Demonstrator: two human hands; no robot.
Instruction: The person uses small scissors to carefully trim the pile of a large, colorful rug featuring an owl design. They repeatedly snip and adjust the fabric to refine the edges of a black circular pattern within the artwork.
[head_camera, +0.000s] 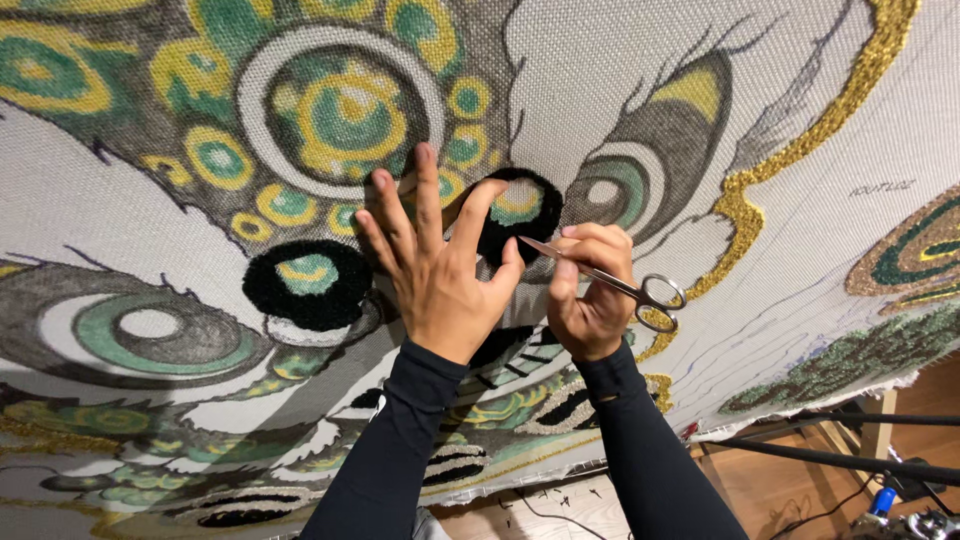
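Note:
A large stretched tufting cloth (620, 90) fills the view, printed and partly tufted with green, yellow, black and gold ringed shapes. My left hand (432, 270) lies flat on it with fingers spread, the thumb at the edge of a raised black tufted patch with a green and yellow centre (522, 205). My right hand (592, 290) holds small silver scissors (612, 280), their blades pointing left toward that patch. A second black tufted patch (308, 282) sits left of my left hand. Both arms wear black sleeves.
The cloth's lower edge (760, 425) runs along the bottom right. Below it are a wooden floor (790, 495), a black bar (850, 460), cables and a blue-topped object (882, 500) in the corner.

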